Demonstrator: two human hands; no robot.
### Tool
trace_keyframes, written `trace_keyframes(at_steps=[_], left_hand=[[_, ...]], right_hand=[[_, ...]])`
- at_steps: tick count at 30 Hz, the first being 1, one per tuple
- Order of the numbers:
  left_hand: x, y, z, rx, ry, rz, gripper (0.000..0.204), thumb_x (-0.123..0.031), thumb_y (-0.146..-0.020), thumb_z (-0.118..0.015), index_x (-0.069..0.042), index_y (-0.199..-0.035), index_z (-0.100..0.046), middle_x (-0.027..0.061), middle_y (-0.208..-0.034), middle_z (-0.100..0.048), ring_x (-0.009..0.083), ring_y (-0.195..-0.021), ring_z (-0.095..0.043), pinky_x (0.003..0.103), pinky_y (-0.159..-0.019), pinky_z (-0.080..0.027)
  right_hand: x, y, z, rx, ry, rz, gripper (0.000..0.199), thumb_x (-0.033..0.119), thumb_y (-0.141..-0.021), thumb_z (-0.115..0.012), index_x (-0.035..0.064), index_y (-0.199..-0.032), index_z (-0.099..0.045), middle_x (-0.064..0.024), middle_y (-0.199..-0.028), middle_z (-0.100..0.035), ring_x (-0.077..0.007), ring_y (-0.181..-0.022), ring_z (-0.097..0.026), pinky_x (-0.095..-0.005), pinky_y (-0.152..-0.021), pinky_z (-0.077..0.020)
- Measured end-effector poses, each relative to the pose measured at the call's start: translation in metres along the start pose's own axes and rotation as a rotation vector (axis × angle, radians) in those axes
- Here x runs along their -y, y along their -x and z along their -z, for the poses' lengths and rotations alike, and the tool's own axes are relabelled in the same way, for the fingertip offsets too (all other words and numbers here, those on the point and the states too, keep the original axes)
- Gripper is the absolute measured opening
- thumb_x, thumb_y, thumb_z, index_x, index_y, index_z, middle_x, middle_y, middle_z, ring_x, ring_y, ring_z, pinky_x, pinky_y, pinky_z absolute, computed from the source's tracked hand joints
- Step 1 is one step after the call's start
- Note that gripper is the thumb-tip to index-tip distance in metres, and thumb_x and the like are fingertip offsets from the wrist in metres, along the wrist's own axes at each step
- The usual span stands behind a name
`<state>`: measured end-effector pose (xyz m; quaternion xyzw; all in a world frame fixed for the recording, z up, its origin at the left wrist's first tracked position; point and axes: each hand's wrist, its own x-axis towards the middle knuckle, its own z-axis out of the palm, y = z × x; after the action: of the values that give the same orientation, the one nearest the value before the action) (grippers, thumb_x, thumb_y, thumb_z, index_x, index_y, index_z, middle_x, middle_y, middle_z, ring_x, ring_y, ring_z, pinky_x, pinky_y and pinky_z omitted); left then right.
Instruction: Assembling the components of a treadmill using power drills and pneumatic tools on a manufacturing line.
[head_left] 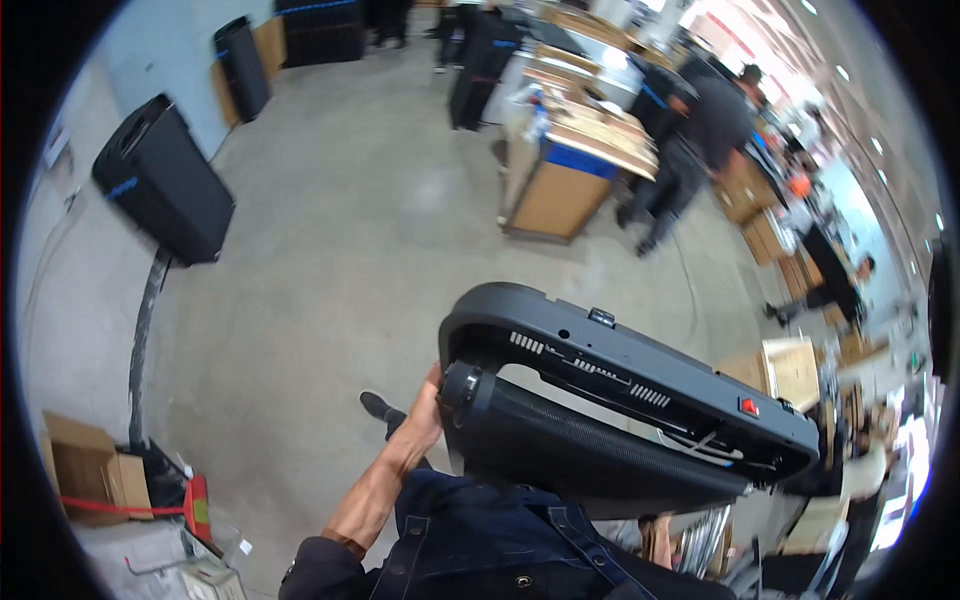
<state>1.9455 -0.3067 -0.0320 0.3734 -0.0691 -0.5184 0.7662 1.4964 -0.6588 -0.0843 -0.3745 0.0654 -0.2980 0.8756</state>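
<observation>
A black walking treadmill [590,450] is held up before my body, tilted down toward the right. Its end frame [680,372] faces up, with slotted vents, a red rocker switch [749,407] and some loose pale wiring inside the opening. The dark ribbed belt runs round a roller beside that frame. At the left edge, next to the roller's end, my left hand [428,412] is closed on the treadmill. My right hand [656,541] shows only as a patch of skin below the lower edge, against the treadmill; its fingers are hidden behind it.
Black upright cases [165,185] stand along the left wall. A wooden workbench [565,190] is ahead, with a person [700,130] beside it. Cartons [790,370] line the right. At the lower left are an open carton [90,465] and a red-headed broom [196,508].
</observation>
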Motion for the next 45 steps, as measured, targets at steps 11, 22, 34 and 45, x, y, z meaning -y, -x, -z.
trace_keyframes(at_steps=[11,22,34,45], left_hand=[[-0.333,-0.162,0.216,-0.166,0.163,-0.031,0.036,-0.045,-0.098,-0.057,-0.01,-0.102,-0.068,-0.0009,-0.089,-0.067,0.0104,-0.076,-0.06,0.028,-0.071,-0.049],[-0.617,-0.239,0.497,-0.67,0.021,-0.428,0.039,-0.044,-0.099,-0.053,-0.009,-0.09,-0.066,-0.0017,-0.082,-0.059,0.0098,-0.077,-0.053,0.028,-0.073,-0.045],[-0.763,-0.218,0.77,-1.01,0.339,-0.955,0.04,-0.042,-0.098,-0.047,-0.004,-0.096,-0.06,0.0032,-0.068,-0.053,0.0116,-0.06,-0.048,0.027,-0.059,-0.037],[-0.907,-0.298,0.96,-1.377,0.514,-1.102,0.038,-0.042,-0.098,-0.052,-0.007,-0.101,-0.065,0.0003,-0.075,-0.058,0.0108,-0.067,-0.052,0.027,-0.062,-0.042]], right_hand=[[-0.362,-0.639,-0.244,0.593,-0.088,-0.596,0.059,0.048,-0.108,-0.024,0.0068,-0.125,-0.063,-0.0246,-0.099,-0.069,-0.0364,-0.102,-0.062,-0.0498,-0.105,-0.0382],[-0.596,-1.026,-0.382,0.906,-0.133,-0.861,0.061,0.049,-0.108,-0.023,0.0068,-0.124,-0.064,-0.0248,-0.094,-0.07,-0.0365,-0.099,-0.063,-0.0499,-0.103,-0.0385],[-0.942,-1.378,-0.679,1.089,0.18,-1.007,0.058,0.043,-0.11,-0.022,0.0043,-0.101,-0.065,-0.016,-0.062,-0.061,-0.0286,-0.061,-0.056,-0.0396,-0.089,-0.0409],[-1.303,-1.541,-0.891,1.051,0.401,-1.134,0.051,0.049,-0.107,-0.039,0.0036,-0.099,-0.061,-0.015,-0.063,-0.061,-0.0272,-0.06,-0.057,-0.0377,-0.069,-0.0475]])
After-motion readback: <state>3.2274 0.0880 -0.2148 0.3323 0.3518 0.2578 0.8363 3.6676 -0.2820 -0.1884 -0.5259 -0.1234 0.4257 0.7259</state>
